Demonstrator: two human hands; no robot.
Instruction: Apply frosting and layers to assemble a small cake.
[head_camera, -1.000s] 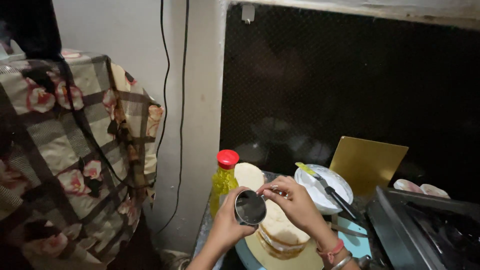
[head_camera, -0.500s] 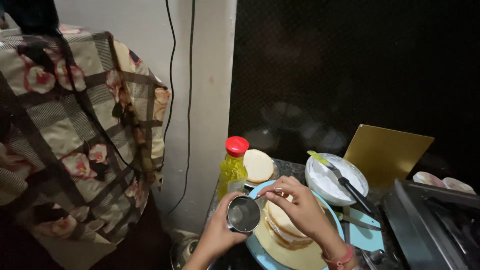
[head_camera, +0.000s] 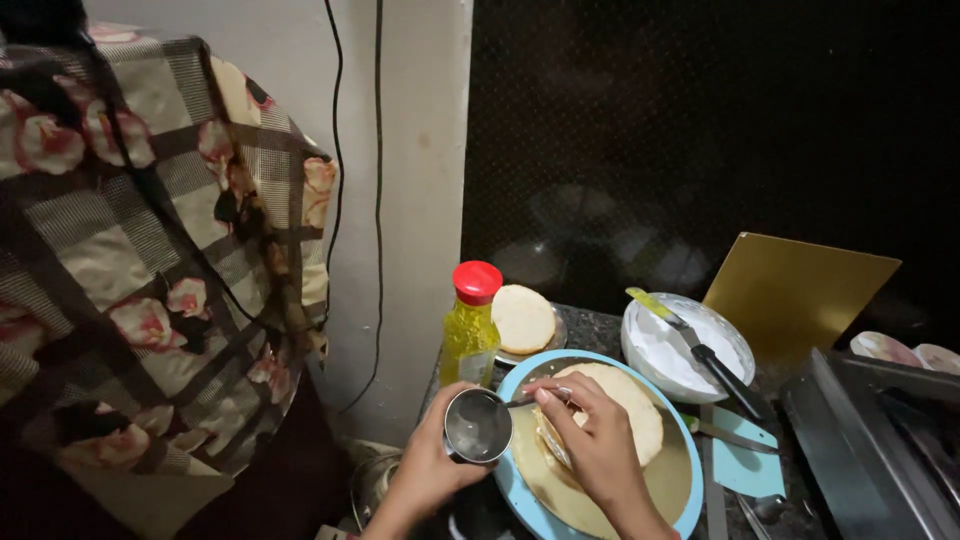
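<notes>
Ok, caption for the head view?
Left hand holds a small steel cup; right hand dips a spoon over cake layers.

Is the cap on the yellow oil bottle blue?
No, the cap on the bottle is red; the bottle stands just behind the steel cup held in the left hand.

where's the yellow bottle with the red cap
In the head view, the yellow bottle stands left of centre, by the wall, just behind the steel cup in the left hand and left of the small round cake layer.
</notes>
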